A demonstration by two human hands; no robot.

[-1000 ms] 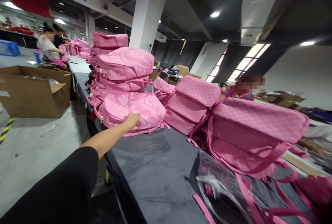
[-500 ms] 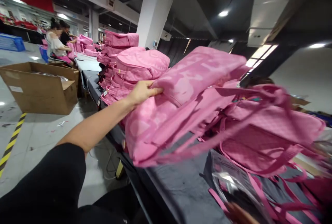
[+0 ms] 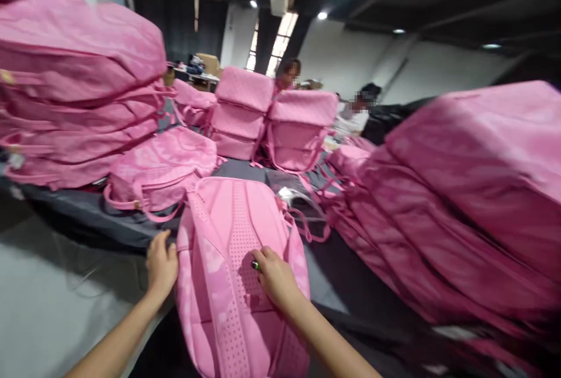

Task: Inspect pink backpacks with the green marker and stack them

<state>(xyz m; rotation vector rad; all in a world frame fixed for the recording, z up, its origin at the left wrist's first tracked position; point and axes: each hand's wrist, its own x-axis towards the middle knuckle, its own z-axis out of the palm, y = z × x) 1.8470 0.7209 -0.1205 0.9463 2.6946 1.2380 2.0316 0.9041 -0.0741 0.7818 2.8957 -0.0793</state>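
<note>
A pink backpack (image 3: 239, 220) lies in front of me with its padded back panel and straps facing up, partly over the table's near edge. At its left side is my left hand (image 3: 162, 264), fingers apart, close to or touching the bag's edge. My right hand (image 3: 274, 273) is above the middle of the back panel, its fingers closed around a small dark and green object (image 3: 255, 264), mostly hidden by the hand. Just behind lies another pink backpack (image 3: 169, 162) on its side.
Tall piles of pink bags stand at the left (image 3: 79, 62) and right (image 3: 460, 191). Two upright pink bags (image 3: 243, 103) and a clear plastic bag (image 3: 298, 197) are on the dark table (image 3: 324, 273). Two people (image 3: 350, 118) are beyond.
The view has swung right. My left hand has let go of the pink bag it gripped. My right hand has come up over a backpack lying in front of me.
</note>
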